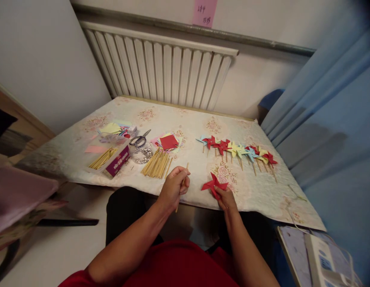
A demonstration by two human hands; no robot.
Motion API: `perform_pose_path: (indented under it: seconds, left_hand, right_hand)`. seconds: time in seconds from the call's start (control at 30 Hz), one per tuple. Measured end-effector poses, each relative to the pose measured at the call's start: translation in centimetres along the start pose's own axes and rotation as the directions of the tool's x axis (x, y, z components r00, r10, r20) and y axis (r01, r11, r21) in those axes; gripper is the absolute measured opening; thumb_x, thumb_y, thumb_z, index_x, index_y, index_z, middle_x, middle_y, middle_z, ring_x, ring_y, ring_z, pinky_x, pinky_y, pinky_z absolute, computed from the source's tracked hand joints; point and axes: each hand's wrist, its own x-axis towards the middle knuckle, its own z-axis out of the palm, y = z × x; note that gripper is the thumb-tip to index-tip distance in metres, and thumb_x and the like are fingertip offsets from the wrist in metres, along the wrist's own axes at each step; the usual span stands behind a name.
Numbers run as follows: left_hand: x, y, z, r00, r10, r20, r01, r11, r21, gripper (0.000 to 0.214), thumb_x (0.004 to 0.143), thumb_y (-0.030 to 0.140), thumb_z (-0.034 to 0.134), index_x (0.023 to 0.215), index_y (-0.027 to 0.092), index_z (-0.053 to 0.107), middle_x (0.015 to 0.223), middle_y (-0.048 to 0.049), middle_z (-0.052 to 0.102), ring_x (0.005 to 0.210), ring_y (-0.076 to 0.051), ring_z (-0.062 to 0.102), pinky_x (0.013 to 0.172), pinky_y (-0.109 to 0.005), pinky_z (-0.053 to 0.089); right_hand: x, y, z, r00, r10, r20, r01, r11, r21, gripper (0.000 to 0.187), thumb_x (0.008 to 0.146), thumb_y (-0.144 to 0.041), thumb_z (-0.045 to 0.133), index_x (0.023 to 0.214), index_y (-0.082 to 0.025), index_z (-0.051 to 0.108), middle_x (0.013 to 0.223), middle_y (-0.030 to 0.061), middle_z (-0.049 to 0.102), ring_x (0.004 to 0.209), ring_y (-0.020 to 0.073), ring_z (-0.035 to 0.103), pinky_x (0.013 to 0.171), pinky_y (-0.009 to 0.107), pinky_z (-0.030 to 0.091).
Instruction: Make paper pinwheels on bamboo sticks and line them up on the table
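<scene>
Closed round a thin wooden stick [185, 175], my left hand [175, 184] is at the table's front edge, with the stick's ends showing above and below the fist. My right hand [227, 198] pinches a red paper pinwheel [214, 185] near its centre; no stick shows on it. The two hands are apart. Left of my left hand lies a bundle of wooden sticks [156, 164]. Behind that are a stack of coloured paper squares [169, 142], red on top, and a round clear container [142, 154] of small shiny pieces. Scissors [139, 139] rest by the container.
Finished-looking pinwheels [234, 149] on sticks lie in a row at the right. A purple box [117, 161] and more sticks [103, 158] sit at the left, near paper pieces [111, 128]. A radiator [163, 67] stands behind the table; a blue curtain [331, 131] hangs at the right.
</scene>
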Motion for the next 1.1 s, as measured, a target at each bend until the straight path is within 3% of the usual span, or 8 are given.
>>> perform_pose_path:
  seconds: [0.63,1.1]
  left_hand:
    - [-0.11,-0.03,-0.37,0.998,-0.052,0.028,0.053,0.998,-0.043,0.019,0.077,0.033,0.063,0.079,0.018,0.052,0.049,0.0063,0.048,0.035,-0.002,0.021,0.039,-0.019,0.012]
    - [-0.09,-0.31,-0.58,0.997,-0.05,0.052,0.052,0.997,-0.053,0.03,0.078,0.039,0.065,0.094,0.015,0.057,0.056,0.0025,0.057,0.034,-0.001,0.024,0.04,-0.018,0.013]
  right_hand:
    - [0.37,0.37,-0.54,1.0,-0.018,0.014,0.019,1.0,-0.022,0.035,0.052,-0.015,0.086,0.083,-0.018,0.071,0.076,0.0015,0.075,0.061,0.0146,0.068,0.062,0.028,0.06]
    - [0.46,0.37,-0.62,1.0,-0.009,0.009,0.009,1.0,-0.023,0.034,0.051,-0.015,0.087,0.08,-0.018,0.071,0.075,0.002,0.075,0.06,0.015,0.067,0.063,0.029,0.06]
